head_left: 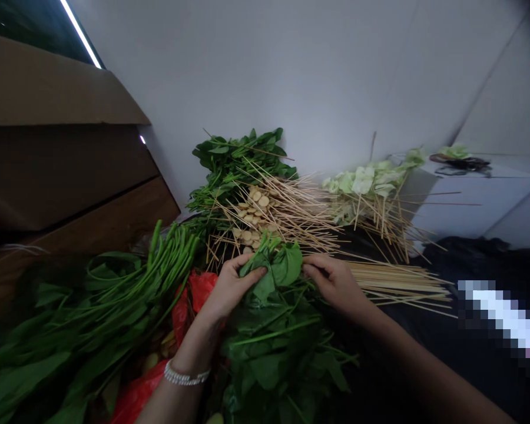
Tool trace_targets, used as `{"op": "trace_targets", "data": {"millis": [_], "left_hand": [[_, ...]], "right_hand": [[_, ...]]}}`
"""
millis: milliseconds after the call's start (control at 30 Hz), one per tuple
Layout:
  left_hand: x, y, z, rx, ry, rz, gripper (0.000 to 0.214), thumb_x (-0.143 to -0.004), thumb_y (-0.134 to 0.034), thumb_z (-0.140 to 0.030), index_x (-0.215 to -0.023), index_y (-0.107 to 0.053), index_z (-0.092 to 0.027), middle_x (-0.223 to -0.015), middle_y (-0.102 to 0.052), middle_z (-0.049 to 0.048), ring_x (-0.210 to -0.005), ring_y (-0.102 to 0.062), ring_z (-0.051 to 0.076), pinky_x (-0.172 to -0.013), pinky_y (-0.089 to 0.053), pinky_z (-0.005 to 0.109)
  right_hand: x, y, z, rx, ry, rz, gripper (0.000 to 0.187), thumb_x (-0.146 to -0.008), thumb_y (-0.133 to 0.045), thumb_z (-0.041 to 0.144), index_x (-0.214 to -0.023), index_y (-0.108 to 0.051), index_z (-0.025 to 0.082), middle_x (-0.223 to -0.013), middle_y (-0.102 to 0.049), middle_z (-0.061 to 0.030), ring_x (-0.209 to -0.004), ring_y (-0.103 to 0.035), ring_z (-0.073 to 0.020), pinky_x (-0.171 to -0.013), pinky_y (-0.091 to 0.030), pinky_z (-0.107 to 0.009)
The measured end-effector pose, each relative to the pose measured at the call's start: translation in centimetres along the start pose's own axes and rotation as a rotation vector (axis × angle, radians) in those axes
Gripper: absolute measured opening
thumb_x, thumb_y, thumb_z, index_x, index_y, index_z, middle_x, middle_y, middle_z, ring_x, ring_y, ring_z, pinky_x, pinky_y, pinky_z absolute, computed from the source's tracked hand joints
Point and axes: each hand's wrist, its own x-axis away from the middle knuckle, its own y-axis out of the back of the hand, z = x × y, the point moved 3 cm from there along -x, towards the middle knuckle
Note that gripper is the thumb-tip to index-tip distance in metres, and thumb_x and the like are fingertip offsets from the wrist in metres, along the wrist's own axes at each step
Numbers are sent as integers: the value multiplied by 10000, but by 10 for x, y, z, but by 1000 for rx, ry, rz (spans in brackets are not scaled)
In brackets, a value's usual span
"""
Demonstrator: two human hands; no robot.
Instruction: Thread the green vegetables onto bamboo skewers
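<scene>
Your left hand and right hand pinch a folded green leaf in their fingers, above the leaf pile. You seem mid-fold; threading it would need one of the bamboo skewers nearby.

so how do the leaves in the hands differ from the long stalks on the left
The folded leaves are broad blades bunched into a compact wad, pinched between the left hand and the right hand. The long stalks are thin stems, lying loose and stretched out, with no hand on them. Both are green vegetables.
</scene>
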Motion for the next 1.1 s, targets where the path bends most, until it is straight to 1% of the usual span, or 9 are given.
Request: {"op": "trace_targets", "data": {"millis": [167,267,333,433,567,733,933,1033,1100], "left_hand": [[-6,13,0,97,-98,-204,328,-679,-795,-352,-931,-708,-161,-754,-694,-9,-601,-605,108,-583,-489,196],[-7,14,-1,74,-214,-321,499,-687,-787,-371,-1134,-651,-198,-968,-708,30,-782,-656,154,-698,-516,234],[-7,12,2,46,-309,-392,613,-752,-727,-405,-1305,-534,-222,-1065,-679,53,-903,-652,179,-784,-515,269],[-7,5,13,-19,-368,-411,624,-853,-603,-430,-1403,-406,-209,-1011,-663,60,-905,-641,181,-828,-503,305],[-9,-5,29,-194,-352,-339,542,-847,-616,-341,-1347,-477,-184,-985,-657,60,-862,-629,176,-809,-504,306],[-7,-7,30,-380,-385,-285,445,-863,-575,-263,-1299,-536,-183,-963,-676,52,-807,-635,162,-773,-509,293],[-4,-6,24,-546,-441,-281,397,-869,-543,-214,-1264,-565,-172,-977,-694,60,-812,-647,166,-795,-511,303],[-4,-6,24,-579,-445,-282,386,-878,-528,-215,-1260,-574,-179,-985,-696,64,-837,-653,175,-788,-519,305],[-4,-5,25,-588,-447,-291,375,-880,-523,-214,-1248,-587,-183,-978,-701,65,-843,-658,179,-790,-523,307]], "right_hand": [[-5,13,-6,-169,-198,215,280,-899,-502,356,-969,-696,167,-643,-622,2,-493,-458,-97,-470,-336,-220],[-5,21,-6,-339,-309,242,319,-875,-548,429,-971,-695,163,-611,-590,20,-420,-363,-63,-405,-242,-203],[-5,28,-4,-452,-338,160,327,-851,-594,450,-971,-699,164,-612,-583,22,-406,-350,-49,-391,-222,-199],[-10,40,-2,-590,-319,-20,313,-822,-652,434,-988,-708,175,-630,-591,17,-397,-343,-37,-373,-197,-194],[-32,59,5,-653,-224,-224,265,-798,-695,359,-1006,-719,195,-686,-628,3,-424,-372,-34,-372,-230,-184],[-87,74,22,-609,-58,-370,238,-762,-718,292,-975,-735,187,-709,-674,-18,-493,-451,-55,-411,-317,-184],[-182,73,21,-450,126,-532,201,-763,-663,250,-928,-724,152,-659,-682,-14,-471,-473,-65,-425,-355,-192],[-233,66,16,-204,119,-575,270,-838,-554,254,-1022,-702,122,-726,-708,-45,-520,-548,-97,-498,-448,-225],[-263,60,17,112,102,-583,342,-910,-429,264,-1112,-669,130,-816,-726,-59,-611,-614,-124,-592,-504,-258]]}}
